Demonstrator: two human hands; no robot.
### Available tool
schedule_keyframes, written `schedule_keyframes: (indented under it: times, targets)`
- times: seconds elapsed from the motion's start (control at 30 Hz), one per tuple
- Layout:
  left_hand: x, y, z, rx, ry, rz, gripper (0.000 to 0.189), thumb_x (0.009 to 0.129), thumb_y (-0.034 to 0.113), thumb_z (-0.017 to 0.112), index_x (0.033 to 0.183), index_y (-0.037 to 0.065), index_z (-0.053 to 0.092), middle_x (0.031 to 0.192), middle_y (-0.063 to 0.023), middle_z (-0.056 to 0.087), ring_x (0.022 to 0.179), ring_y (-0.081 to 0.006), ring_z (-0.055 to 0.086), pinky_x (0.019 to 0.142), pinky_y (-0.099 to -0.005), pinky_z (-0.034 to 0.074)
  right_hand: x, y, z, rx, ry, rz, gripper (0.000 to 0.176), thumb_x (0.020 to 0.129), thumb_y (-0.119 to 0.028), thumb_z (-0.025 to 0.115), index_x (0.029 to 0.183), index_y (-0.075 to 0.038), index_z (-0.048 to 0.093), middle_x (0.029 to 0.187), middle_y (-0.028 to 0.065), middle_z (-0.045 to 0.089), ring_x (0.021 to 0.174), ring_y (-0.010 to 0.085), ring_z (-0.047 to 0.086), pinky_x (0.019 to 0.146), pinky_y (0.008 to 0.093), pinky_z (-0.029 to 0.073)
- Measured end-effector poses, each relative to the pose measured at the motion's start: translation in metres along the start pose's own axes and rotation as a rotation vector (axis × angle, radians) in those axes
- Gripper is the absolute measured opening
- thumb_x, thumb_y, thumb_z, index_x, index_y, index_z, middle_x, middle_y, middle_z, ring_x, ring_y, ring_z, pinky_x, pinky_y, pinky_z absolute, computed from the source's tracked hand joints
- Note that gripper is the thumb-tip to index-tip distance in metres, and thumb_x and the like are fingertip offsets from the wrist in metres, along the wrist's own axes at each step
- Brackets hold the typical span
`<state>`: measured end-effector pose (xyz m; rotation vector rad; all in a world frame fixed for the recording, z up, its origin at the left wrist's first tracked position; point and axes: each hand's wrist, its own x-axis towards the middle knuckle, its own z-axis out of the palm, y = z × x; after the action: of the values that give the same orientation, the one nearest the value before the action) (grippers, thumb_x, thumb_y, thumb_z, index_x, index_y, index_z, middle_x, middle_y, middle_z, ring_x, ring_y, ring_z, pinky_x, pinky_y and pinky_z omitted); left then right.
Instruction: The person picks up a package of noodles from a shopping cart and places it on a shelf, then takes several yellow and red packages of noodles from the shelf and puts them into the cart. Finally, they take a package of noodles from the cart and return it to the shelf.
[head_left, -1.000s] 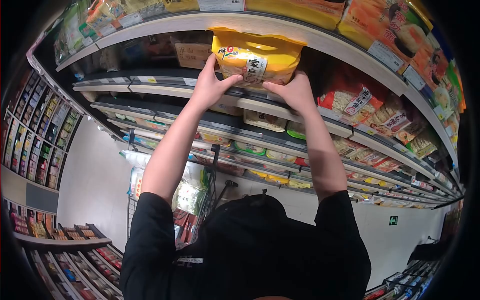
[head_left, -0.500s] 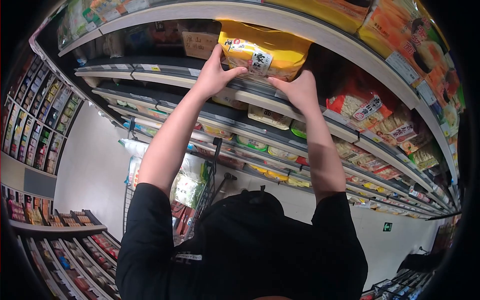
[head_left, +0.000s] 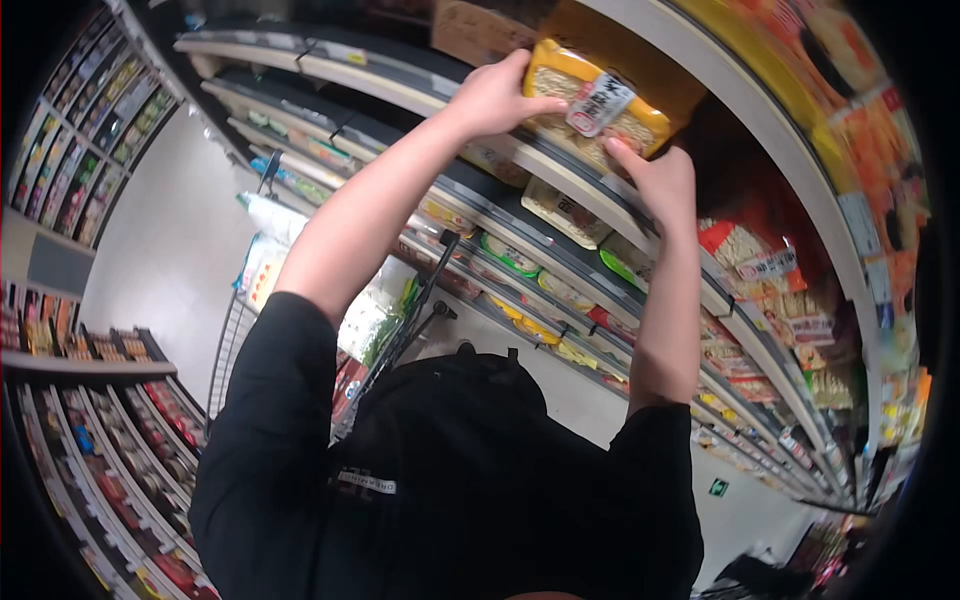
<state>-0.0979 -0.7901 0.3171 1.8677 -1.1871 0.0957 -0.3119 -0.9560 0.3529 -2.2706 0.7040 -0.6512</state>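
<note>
A yellow bag of noodles (head_left: pixel 648 122) with a clear front and a white label rests at the front of an upper shelf. Its left side is gripped by my left hand (head_left: pixel 498 98), thumb across the front. My right hand (head_left: pixel 662 188) grips the lower right corner, its thumb also on the front. Behind the bag the shelf is dark, and other yellow packaging shows above it. A brown cardboard box (head_left: pixel 478 32) stands just left of the bag.
Red noodle bags (head_left: pixel 738 245) sit on the shelf to the right. Lower shelves hold packaged foods, including a white-lidded pack (head_left: pixel 562 213). A shopping cart (head_left: pixel 228 340) with goods stands at lower left. Another shelving unit (head_left: pixel 85 130) lines the far left.
The view has turned, so the shelves slant more steeply. Between my hands, the noodle bag has tipped, and more of its clear front with noodles shows. Both hands keep hold.
</note>
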Motion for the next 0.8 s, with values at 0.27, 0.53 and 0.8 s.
schedule_keyframes:
  times: [0.27, 0.53, 0.8]
  targets:
    - [-0.024, 0.015, 0.013, 0.081, 0.029, -0.124, 0.079, 0.089, 0.052, 0.073, 0.140, 0.000, 0.043, 0.119, -0.0215, 0.071, 0.121, -0.0393, 0.065, 0.113, -0.0711, 0.022, 0.006, 0.019, 0.015, 0.199, -0.170, -0.016, 0.035, 0.096, -0.020, 0.078, 0.118, 0.006, 0.072, 0.112, 0.0082, 0.074, 0.099, 0.0135, 0.067, 0.094, 0.0320, 0.051]
    - [-0.232, -0.002, -0.089, 0.005, 0.560, 0.087, 0.029, 0.086, 0.022, 0.069, 0.112, 0.011, 0.072, 0.098, -0.0102, 0.072, 0.099, -0.0298, 0.069, 0.099, -0.0458, 0.048, -0.057, 0.001, 0.075, -0.035, 0.739, -0.317, 0.065, 0.089, -0.030, 0.084, 0.134, 0.004, 0.052, 0.125, 0.0213, 0.062, 0.115, 0.0280, 0.063, 0.100, 0.0410, 0.053]
    - [-0.656, -0.120, -0.184, 0.364, 0.949, -1.303, 0.026, 0.096, 0.021, 0.064, 0.114, 0.006, 0.072, 0.106, -0.0153, 0.076, 0.101, -0.0292, 0.073, 0.089, -0.0380, 0.057, -0.174, -0.063, 0.229, 0.414, -0.257, -0.392, 0.007, 0.097, 0.000, 0.067, 0.104, 0.002, 0.068, 0.098, 0.0076, 0.068, 0.091, 0.0161, 0.063, 0.084, 0.0295, 0.052]
